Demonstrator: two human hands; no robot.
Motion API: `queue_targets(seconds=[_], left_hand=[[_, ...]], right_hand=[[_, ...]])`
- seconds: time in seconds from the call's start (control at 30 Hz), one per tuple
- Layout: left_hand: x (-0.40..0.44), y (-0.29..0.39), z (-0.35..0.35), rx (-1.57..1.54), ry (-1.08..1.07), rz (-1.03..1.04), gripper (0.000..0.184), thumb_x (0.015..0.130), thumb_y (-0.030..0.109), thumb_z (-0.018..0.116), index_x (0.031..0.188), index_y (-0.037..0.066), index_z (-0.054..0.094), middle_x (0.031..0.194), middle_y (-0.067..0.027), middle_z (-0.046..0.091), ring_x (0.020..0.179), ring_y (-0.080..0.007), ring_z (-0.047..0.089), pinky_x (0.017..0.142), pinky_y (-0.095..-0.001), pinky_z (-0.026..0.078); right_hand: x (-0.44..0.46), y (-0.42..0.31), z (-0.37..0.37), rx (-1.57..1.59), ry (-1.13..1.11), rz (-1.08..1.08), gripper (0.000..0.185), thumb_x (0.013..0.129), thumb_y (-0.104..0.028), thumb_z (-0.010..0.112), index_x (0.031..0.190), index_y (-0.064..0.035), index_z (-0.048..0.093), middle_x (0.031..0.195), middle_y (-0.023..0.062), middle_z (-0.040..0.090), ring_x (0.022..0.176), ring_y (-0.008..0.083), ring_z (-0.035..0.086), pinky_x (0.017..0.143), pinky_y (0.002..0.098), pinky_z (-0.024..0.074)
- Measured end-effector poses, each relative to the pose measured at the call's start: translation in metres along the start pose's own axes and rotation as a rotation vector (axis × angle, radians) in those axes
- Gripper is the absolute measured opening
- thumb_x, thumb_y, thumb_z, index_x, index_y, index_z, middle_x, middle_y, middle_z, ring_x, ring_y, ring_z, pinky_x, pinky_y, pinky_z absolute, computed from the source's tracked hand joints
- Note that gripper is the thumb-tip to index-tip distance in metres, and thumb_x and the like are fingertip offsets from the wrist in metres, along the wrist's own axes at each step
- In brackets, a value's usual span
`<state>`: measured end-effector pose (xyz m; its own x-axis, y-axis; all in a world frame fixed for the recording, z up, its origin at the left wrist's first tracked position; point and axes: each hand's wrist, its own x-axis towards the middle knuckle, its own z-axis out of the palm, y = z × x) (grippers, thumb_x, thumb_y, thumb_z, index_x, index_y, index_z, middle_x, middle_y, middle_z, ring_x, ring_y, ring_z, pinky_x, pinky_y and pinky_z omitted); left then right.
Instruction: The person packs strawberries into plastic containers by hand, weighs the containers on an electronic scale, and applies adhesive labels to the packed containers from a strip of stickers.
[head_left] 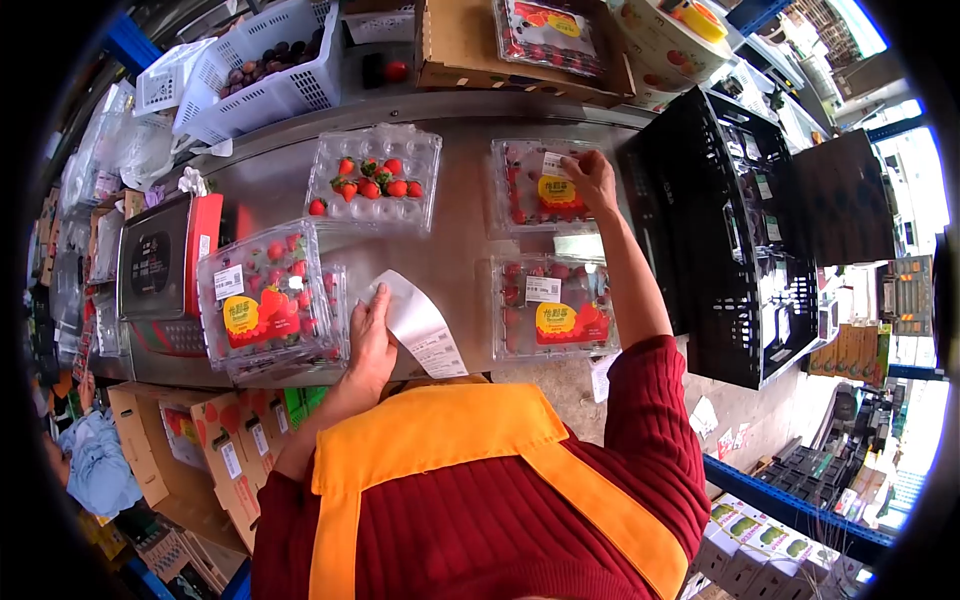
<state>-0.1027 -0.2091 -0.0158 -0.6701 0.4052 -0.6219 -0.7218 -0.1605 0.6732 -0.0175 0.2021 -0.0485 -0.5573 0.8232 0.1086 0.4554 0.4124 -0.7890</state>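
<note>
My left hand (372, 340) is closed on a curling strip of white labels (425, 325), its printed end hanging toward my apron. My right hand (592, 182) is over the far clear strawberry box (515, 200), with its bent fingers at the edge of a white label (554, 166) on the lid. Nearer me is another strawberry box (560, 325) that bears a white label and a red-and-yellow sticker. To the left, labelled strawberry boxes (265, 300) are stacked beside my left hand. Behind them is a clear tray (375, 185) with several loose strawberries in its cups.
A black crate (700, 220) holding packs stands at the right. White baskets (265, 70), one with dark round fruit, and a cardboard box (520, 70) line the back. At the left sits a black-and-red box (160, 260). Another person's blue sleeve (100, 465) shows far left.
</note>
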Motion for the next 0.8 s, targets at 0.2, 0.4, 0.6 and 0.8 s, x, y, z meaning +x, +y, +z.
queue_targets(seconds=[0.2, 0.4, 0.6, 0.8], left_hand=[[-0.001, -0.014, -0.007, 0.056, -0.126, -0.055, 0.023, 0.094, 0.025, 0.059, 0.105, 0.005, 0.056, 0.097, -0.0027, 0.063, 0.087, -0.0121, 0.061, 0.074, -0.0289, 0.051], [0.006, -0.02, -0.007, 0.161, -0.323, -0.043, 0.023, 0.094, 0.018, 0.056, 0.11, 0.001, 0.055, 0.101, -0.0104, 0.065, 0.094, -0.0244, 0.065, 0.078, -0.0351, 0.054], [0.005, -0.02, 0.007, 0.02, -0.513, -0.206, 0.025, 0.091, 0.014, 0.052, 0.111, -0.001, 0.052, 0.106, -0.0189, 0.063, 0.091, -0.032, 0.066, 0.075, -0.0398, 0.057], [0.015, -0.043, 0.008, 0.039, -0.605, -0.29, 0.026, 0.09, 0.013, 0.051, 0.113, 0.001, 0.052, 0.106, -0.0196, 0.063, 0.091, -0.0333, 0.066, 0.077, -0.0429, 0.056]], right_hand=[[0.003, -0.023, 0.033, -0.463, -0.008, 0.005, 0.055, 0.069, -0.04, 0.078, 0.103, -0.0045, 0.054, 0.091, 0.0142, 0.067, 0.083, 0.033, 0.064, 0.074, 0.0413, 0.0495], [-0.026, 0.039, -0.04, -0.354, 0.368, 0.055, 0.04, 0.077, -0.038, 0.071, 0.1, -0.0072, 0.058, 0.089, 0.0146, 0.065, 0.084, 0.0319, 0.064, 0.073, 0.0396, 0.0492], [-0.169, 0.069, -0.128, -0.289, -0.283, 0.633, 0.056, 0.08, -0.05, 0.068, 0.102, 0.0015, 0.061, 0.083, 0.0096, 0.064, 0.081, 0.02, 0.061, 0.075, 0.0331, 0.0475], [-0.262, 0.064, -0.101, 0.535, -0.108, 0.458, 0.045, 0.08, -0.022, 0.075, 0.112, -0.0037, 0.049, 0.091, 0.0056, 0.061, 0.072, 0.0101, 0.055, 0.061, 0.0265, 0.0441]])
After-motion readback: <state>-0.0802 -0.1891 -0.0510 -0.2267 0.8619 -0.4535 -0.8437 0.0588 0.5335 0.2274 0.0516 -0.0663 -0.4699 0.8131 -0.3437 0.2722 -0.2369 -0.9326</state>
